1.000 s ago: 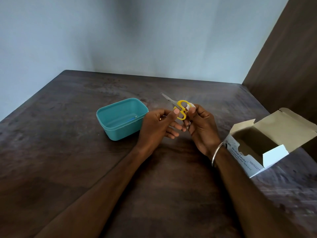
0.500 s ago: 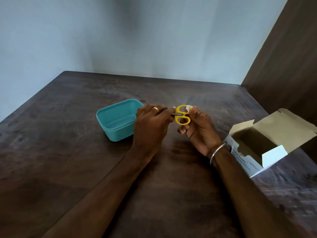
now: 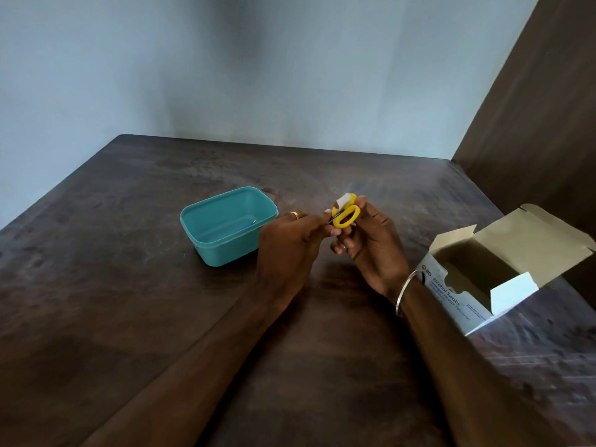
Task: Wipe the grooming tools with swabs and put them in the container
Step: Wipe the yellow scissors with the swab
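Both hands are up over the middle of the dark wooden table, working on a small pair of scissors with yellow loop handles. The left hand has its fingers curled round the blade end, which is hidden inside the grip, so only the 2 yellow loops stick out toward the right. A gold ring sits on one of its fingers. The right hand pinches a small white swab against the upper loop, thumb and fingertips pressed on it, the lower fingers loosely curled beneath. A thin metal bangle circles that wrist.

Just to the left of the left hand, near its knuckles but not touching as far as I can see, stands the teal plastic container, open on top. Something small and blue with a bit of metal lies on its floor by the right wall; it is too small to make out.

Off to the right, beside the right forearm, an opened cardboard box marked "Alcohol Swabs" lies with its flaps thrown back. A dark wood panel rises behind it, and a pale blue wall backs the table.
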